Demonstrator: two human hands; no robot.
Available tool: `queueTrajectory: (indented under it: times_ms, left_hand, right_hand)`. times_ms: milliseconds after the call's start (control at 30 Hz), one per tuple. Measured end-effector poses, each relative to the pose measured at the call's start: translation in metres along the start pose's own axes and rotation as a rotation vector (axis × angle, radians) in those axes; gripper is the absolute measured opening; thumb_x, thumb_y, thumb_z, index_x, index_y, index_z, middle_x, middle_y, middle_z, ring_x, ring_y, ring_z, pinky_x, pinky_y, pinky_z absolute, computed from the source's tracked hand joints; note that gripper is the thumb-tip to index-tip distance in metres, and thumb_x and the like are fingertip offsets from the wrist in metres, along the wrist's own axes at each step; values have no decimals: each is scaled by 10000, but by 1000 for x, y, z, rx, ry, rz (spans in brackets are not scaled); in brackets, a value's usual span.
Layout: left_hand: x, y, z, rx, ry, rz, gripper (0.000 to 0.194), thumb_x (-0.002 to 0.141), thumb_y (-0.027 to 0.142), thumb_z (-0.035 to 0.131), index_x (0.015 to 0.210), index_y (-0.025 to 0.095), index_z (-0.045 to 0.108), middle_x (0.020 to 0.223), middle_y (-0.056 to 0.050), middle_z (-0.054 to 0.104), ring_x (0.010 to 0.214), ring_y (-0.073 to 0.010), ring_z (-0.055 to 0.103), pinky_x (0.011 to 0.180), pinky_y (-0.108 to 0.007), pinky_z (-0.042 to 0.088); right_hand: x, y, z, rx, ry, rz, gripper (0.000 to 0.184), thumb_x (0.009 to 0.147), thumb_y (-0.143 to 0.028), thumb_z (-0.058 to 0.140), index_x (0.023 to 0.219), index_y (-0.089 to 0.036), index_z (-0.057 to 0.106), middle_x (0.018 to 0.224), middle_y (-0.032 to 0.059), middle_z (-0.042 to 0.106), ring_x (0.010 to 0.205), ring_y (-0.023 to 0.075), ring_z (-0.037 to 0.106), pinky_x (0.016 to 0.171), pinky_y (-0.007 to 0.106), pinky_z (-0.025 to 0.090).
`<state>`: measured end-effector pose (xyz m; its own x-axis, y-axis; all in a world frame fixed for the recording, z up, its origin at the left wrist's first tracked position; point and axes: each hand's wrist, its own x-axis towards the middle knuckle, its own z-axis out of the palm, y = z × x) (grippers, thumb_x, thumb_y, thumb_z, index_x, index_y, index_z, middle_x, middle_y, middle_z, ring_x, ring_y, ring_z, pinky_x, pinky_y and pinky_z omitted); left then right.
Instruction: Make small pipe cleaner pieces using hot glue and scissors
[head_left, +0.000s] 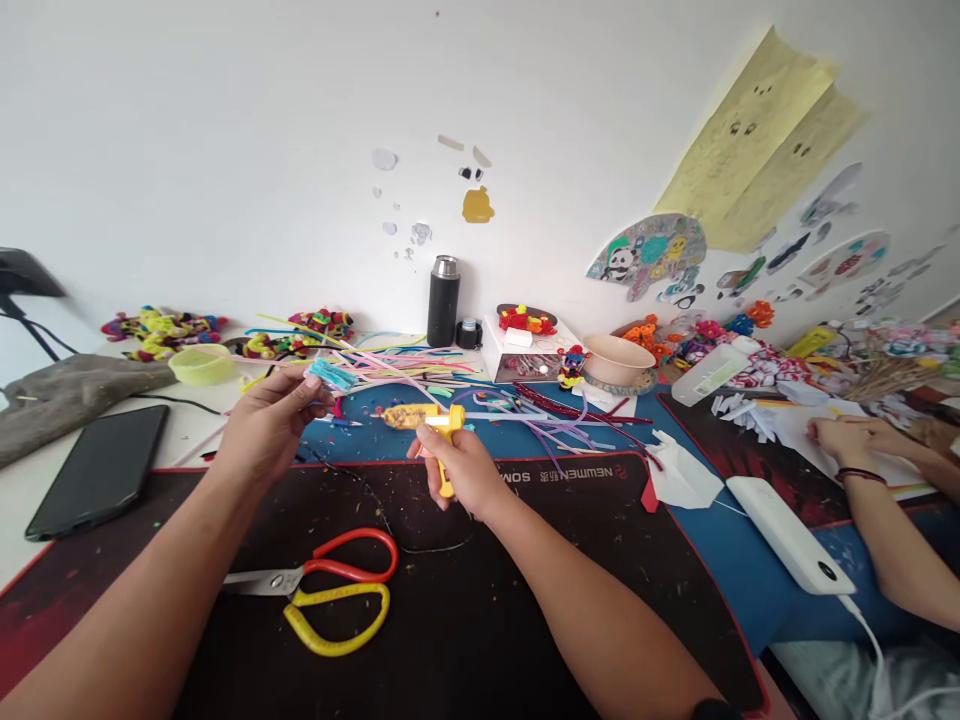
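My left hand pinches a small light-blue fuzzy piece, which looks like bent pipe cleaner, between thumb and fingertips. In my right hand is a yellow hot glue gun, gripped by its handle. Its nozzle points left toward the blue piece, with a gap between them. A glue stick seems to stick out of the gun's back end. Below both hands, scissors with one red and one yellow handle lie spread on the black desk mat.
Loose pipe cleaners lie across the blue surface behind my hands. A black thermos stands by the wall near a white box. A phone lies left, a white power bank right. Another person's hands work at far right.
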<state>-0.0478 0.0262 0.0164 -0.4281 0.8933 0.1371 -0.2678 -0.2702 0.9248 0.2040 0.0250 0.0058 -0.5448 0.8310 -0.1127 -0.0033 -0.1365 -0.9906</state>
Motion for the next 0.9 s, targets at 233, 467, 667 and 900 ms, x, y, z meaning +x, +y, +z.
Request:
queueTrajectory:
  times_ms: [233,467,667,900]
  left_hand:
    - [0,-7,-3,-2,-66,-30,382,600,434,1007,809,197,792,719,-20,725,648,-150,642,591,-262,506]
    - [0,-12,-4,24,-105,-40,424,603,498,997,841,210,797,710,-16,722,661,-164,630,602,-276,482]
    - [2,-15,-7,50,-123,-49,464,586,530,996,840,203,786,701,-17,721,668,-165,620,614,-276,465]
    - [4,-18,-9,92,-156,-40,462,619,546,976,864,206,781,718,-21,719,683,-183,621,636,-294,469]
  right_hand:
    - [-29,26,-1,5,-35,105,599,957,-746,586,951,-152,665,472,-57,541,346,106,482,403,215,329]
    - [-33,23,-9,71,-60,225,649,990,-747,524,1049,-120,683,583,1,653,375,115,558,363,205,316]
    - [-35,16,-14,122,-67,364,622,1093,-660,399,1090,-106,682,644,32,690,405,130,618,359,206,335]
    - [-39,14,-17,116,-87,413,591,1145,-558,300,1207,-95,663,767,84,759,487,160,703,359,199,354]
